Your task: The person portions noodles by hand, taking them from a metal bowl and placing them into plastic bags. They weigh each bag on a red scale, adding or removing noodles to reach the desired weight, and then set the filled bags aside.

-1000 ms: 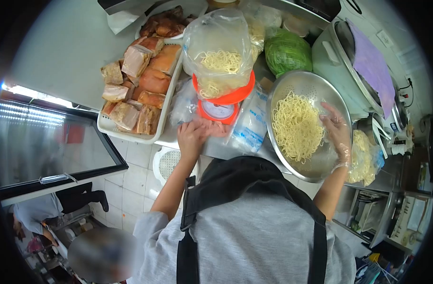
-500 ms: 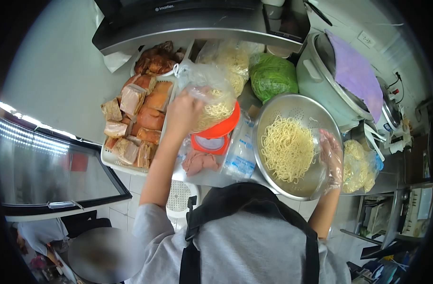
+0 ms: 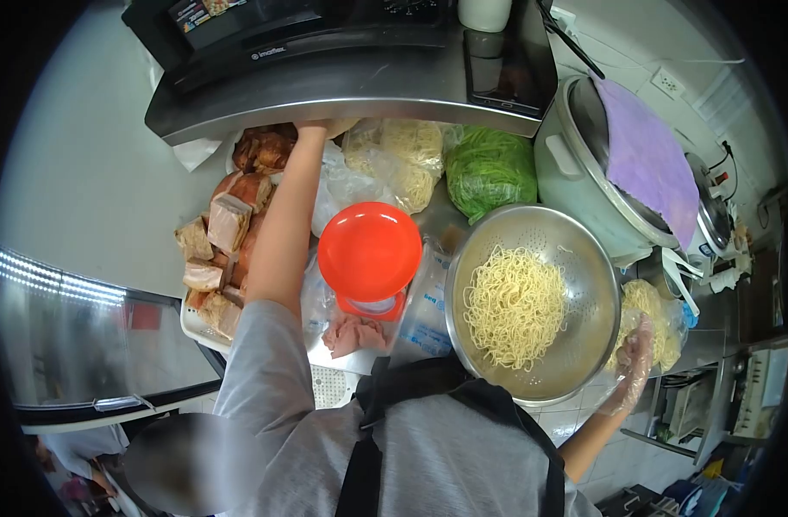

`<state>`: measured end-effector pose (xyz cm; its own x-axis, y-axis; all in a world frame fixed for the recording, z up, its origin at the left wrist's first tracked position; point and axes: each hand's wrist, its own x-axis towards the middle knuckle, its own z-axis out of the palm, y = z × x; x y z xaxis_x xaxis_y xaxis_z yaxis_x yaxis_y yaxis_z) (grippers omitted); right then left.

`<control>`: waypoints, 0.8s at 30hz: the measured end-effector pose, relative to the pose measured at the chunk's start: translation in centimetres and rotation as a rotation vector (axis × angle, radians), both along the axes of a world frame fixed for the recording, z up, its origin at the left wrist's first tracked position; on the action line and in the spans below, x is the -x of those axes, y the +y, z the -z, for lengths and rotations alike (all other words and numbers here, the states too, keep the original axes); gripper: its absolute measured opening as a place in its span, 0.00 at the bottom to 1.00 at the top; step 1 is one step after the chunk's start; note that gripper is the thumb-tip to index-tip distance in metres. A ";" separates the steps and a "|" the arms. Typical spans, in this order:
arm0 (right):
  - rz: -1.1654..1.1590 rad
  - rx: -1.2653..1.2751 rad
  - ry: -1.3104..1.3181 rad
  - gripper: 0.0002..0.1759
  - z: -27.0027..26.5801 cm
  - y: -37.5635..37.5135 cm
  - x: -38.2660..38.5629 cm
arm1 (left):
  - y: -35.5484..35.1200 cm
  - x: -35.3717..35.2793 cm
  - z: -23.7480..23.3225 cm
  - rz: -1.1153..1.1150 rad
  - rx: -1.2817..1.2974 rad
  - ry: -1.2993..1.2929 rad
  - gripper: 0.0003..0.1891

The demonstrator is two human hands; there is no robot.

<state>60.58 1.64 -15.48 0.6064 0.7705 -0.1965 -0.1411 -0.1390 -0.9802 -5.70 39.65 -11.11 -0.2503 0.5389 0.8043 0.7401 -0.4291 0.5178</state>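
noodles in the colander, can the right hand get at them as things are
Probably yes: the gloved right hand is just outside the rim of the colander, and nothing covers the noodles.

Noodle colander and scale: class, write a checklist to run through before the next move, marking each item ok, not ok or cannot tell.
1. Noodles inside the colander: ok.
2. Red dish on the scale: ok.
3. Dial face fully visible: not ok, the dish covers much of it.
4. Right hand in a clear glove: ok.
5. Left hand holding anything: cannot tell, hidden beneath the steel shelf.
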 end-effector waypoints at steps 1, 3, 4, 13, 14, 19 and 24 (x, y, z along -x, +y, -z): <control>0.017 -0.025 0.020 0.29 -1.2 0.4 0.6 | 0.9 -0.6 1.1 -0.019 0.047 0.050 0.25; 0.020 -0.133 0.059 0.30 -1.7 1.6 1.5 | 1.8 -1.7 4.0 -0.050 0.240 0.167 0.26; 0.008 -0.070 0.033 0.30 -2.6 2.1 3.2 | 2.0 -2.0 6.1 -0.055 0.384 0.243 0.27; -0.209 0.068 -0.111 0.14 -5.7 4.8 12.9 | -0.2 -0.7 9.8 0.245 0.936 0.210 0.32; -0.227 0.066 -0.108 0.14 -5.8 4.9 13.0 | 0.4 0.1 10.7 0.320 0.791 0.177 0.33; -0.242 0.027 -0.144 0.16 -5.7 4.9 12.7 | -5.0 -3.7 4.6 0.011 0.338 0.290 0.37; -0.245 0.111 -0.223 0.16 -5.0 4.8 12.5 | -8.3 -7.2 2.6 -0.113 0.413 0.655 0.37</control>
